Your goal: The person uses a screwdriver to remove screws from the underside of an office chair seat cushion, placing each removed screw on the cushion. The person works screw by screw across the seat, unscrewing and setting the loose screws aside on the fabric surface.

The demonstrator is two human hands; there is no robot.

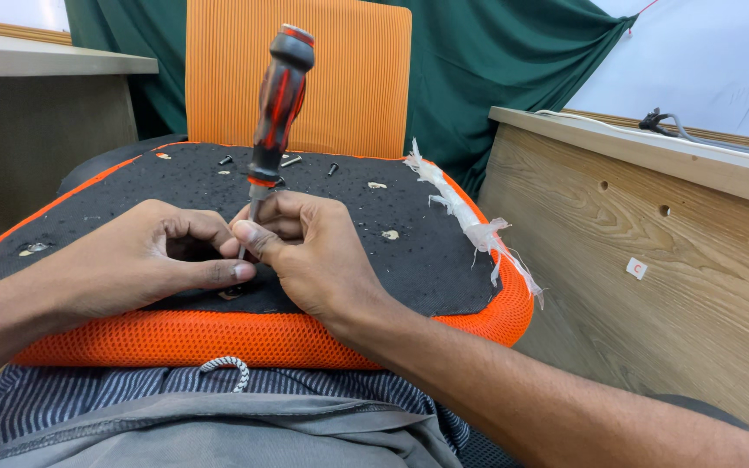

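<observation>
Item: screwdriver [277, 104], red and black handle, held near upright with the handle leaning slightly right; the metal shaft is gripped low down, its tip hidden between the fingers; the point of contact with the surface cannot be made out.

Right hand [309, 251]: closed around the lower shaft, thumb and forefinger pinched on the metal just below the handle collar; grasping the screwdriver.

Left hand [153, 256]: curled, thumb and forefinger brought together beside the shaft tip, touching the right hand; whether a small part is pinched between them cannot be told.

Support: upturned chair seat [444, 260], black fabric underside edged in orange mesh, laid across the lap; both hands are rested on its near edge.

Loose on the seat underside: several small dark screws [290, 160] scattered near the far edge, well apart from the hands; pale scraps [389, 234] dotted to the right; a metal-ringed hole [36, 248] at the left corner; a torn white plastic strip [470, 221] trailed along the right rim.

Surroundings: orange ribbed chair back [348, 74] stood behind the seat; green curtain [496, 61] hung beyond; wooden desk panel [652, 260] at the right, drilled with holes, cables lying on its top; a second desk [45, 61] at the upper left.

Containers: none seen holding the screws; they are lying bare on the fabric.
</observation>
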